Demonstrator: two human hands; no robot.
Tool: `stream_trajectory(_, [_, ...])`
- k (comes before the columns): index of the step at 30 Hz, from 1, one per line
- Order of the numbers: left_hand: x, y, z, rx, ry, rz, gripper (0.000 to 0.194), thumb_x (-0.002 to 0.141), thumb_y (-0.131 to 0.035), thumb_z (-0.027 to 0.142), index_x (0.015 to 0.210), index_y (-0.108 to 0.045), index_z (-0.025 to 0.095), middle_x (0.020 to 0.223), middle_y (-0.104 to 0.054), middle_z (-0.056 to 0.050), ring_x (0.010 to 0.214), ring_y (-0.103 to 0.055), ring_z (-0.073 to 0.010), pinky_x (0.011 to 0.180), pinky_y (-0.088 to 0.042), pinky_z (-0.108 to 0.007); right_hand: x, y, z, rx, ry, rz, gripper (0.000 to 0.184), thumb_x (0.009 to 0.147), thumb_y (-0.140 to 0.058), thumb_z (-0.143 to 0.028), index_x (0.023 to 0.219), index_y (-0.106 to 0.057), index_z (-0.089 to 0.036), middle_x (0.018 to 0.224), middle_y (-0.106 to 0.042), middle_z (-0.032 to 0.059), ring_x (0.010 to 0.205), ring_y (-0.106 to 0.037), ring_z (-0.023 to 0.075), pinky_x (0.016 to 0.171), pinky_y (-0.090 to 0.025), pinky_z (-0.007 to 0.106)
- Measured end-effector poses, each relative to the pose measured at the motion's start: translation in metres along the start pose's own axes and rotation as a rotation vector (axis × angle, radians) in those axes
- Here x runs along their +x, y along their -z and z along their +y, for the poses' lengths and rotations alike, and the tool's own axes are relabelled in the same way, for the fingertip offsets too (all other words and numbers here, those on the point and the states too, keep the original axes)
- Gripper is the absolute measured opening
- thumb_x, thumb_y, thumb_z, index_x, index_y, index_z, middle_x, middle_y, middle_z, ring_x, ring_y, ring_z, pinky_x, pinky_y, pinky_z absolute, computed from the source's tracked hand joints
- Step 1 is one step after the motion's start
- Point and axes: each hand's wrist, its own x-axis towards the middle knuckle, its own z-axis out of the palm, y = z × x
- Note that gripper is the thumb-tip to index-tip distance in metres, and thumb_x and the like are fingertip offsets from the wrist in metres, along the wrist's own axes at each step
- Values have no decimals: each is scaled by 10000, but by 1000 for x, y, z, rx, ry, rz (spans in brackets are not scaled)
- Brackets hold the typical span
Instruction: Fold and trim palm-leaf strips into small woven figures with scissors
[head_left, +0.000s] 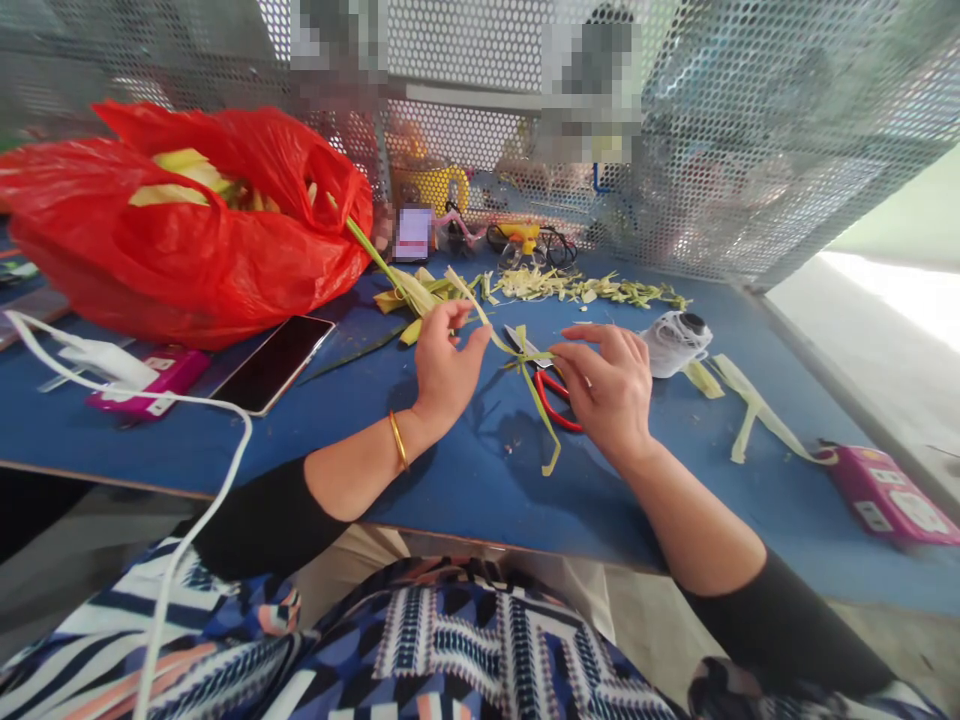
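Note:
Between my hands is a small knot of pale green leaf strips (521, 354), with one long end hanging down toward me. My left hand (448, 368), a gold bangle on its wrist, is curled with thumb and fingertips at one strip running up and to the left. In a pinch, my right hand (611, 385) grips the strip end on the other side. Red-handled scissors (553, 402) lie on the table under the knot, partly hidden by my right hand. Close to that hand sits a spool of white thread (675, 345).
A red plastic bag (187, 260) of leaves stands at the left, by a dark phone (274, 363) and a white cable (244, 440). Cut leaf bits (585, 288) lie at the back before a perforated metal screen (465, 60). A magenta box (892, 495) sits far right on the blue table (450, 490).

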Motion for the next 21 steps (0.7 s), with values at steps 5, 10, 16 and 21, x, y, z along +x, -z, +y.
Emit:
stream_trajectory(5, [8, 10, 5, 51, -172, 69, 115, 887, -627, 237, 989, -680, 230, 1094, -715, -60, 1037, -625, -190, 944, -471, -343, 2, 5, 3, -71, -64, 100, 203, 946, -583, -308, 883, -773, -272, 786, -557, 35, 752, -526, 193, 740, -390, 370])
stream_trajectory(10, [-4, 8, 18, 34, -50, -479, 375, 899, -591, 500, 711, -724, 204, 799, -739, -48, 826, -641, -189, 826, -478, -324, 4, 7, 2, -62, -10, 75, 203, 945, -591, -287, 875, -781, -273, 724, -507, 17, 710, -473, 176, 714, -340, 352])
stream_trajectory(16, [-11, 6, 22, -332, 446, -751, 478, 728, -726, 636, 645, -716, 165, 547, -561, 6, 533, -478, -99, 548, -382, -248, 1, 0, 3, -88, 32, -15, 224, 954, -573, -289, 866, -779, -292, 742, -521, 16, 721, -457, 168, 769, -326, 355])
stream_trajectory(21, [-9, 9, 27, -333, 482, -732, 341, 712, -795, 439, 575, -650, 162, 463, -469, 49, 437, -416, -65, 474, -327, -228, 0, -3, 6, -97, 61, -30, 262, 969, -543, -285, 840, -771, -296, 729, -514, 10, 715, -433, 166, 773, -313, 349])
